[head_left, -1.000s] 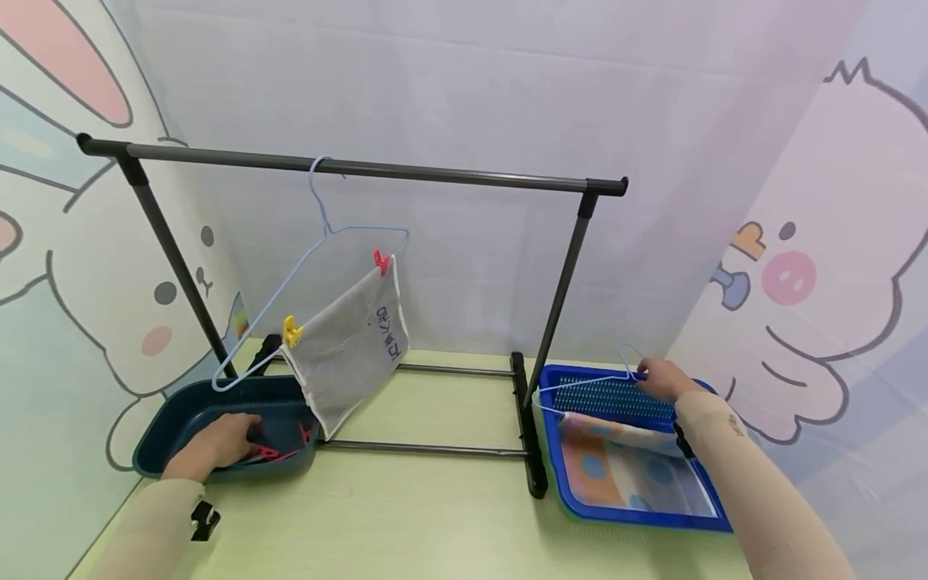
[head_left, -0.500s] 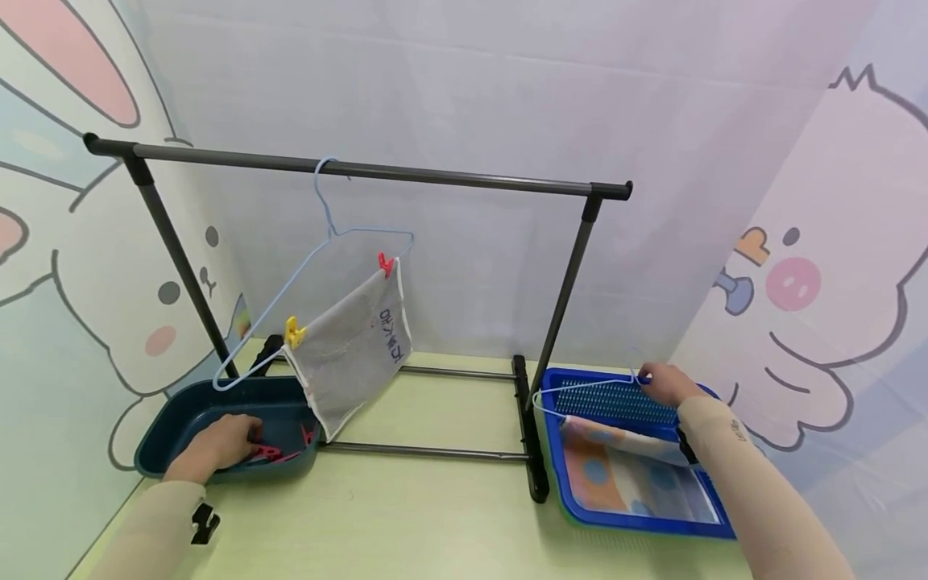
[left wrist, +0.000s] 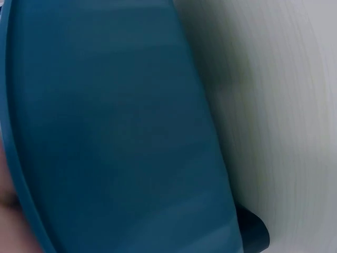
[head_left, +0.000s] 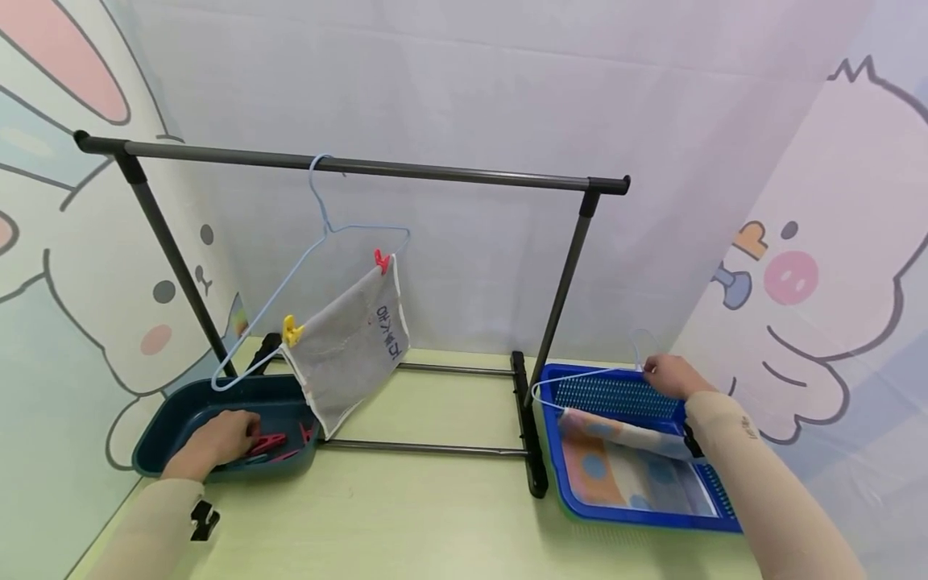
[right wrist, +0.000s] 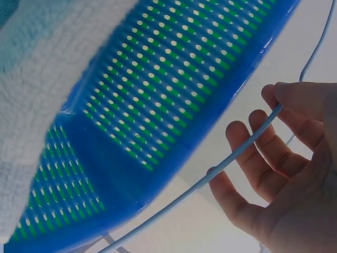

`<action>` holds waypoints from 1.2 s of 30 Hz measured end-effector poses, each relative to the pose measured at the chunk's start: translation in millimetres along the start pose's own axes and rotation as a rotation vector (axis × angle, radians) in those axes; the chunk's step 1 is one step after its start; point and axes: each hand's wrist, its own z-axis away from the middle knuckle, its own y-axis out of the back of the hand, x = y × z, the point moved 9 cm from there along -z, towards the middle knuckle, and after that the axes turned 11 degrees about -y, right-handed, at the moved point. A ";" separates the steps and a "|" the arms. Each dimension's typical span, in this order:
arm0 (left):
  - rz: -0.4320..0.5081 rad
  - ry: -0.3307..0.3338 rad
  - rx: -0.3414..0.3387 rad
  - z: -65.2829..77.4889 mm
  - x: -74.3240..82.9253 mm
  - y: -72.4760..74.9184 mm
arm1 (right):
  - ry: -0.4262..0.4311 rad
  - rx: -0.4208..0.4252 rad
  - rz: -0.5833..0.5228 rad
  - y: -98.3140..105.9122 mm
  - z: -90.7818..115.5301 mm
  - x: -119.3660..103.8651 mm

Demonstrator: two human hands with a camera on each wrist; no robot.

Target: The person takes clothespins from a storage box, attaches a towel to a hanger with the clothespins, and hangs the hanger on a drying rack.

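Observation:
In the head view my left hand (head_left: 217, 441) reaches into a dark teal basin (head_left: 155, 411) at the left, fingers curled down, with a red clothespin (head_left: 270, 442) at the fingertips. The left wrist view shows mostly the basin's outer wall (left wrist: 121, 126). At the right, my right hand (head_left: 670, 376) pinches a light blue wire hanger (head_left: 580, 376) near its neck; the right wrist view shows thumb and index finger on the wire (right wrist: 237, 150). A towel (head_left: 609, 471) with blue and orange dots lies in the blue basket (head_left: 580, 511), its upper edge folded along the hanger's lower bar.
A dark metal rack (head_left: 464, 175) stands across the table (head_left: 435, 515). From its bar hangs another blue hanger (head_left: 268, 306), holding a grey cloth (head_left: 348, 346) by a yellow clothespin (head_left: 292, 331) and a red clothespin (head_left: 381, 261). More clothespins lie in the basin.
My right hand has shifted slightly right and up, tilting the hanger's hook more upright. In the basin, the red clothespin at my left fingertips has risen a little.

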 end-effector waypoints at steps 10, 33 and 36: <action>0.018 0.013 -0.001 -0.9 -0.1 0.3 | -0.051 0.011 -0.071 5.9 4.8 4.8; 0.009 0.028 -0.039 0.2 -3.4 -9.1 | -0.008 0.095 -0.098 21.3 11.1 -3.8; -0.010 0.026 -0.039 -0.8 -4.1 -9.9 | -0.011 0.120 -0.117 23.8 11.5 -1.7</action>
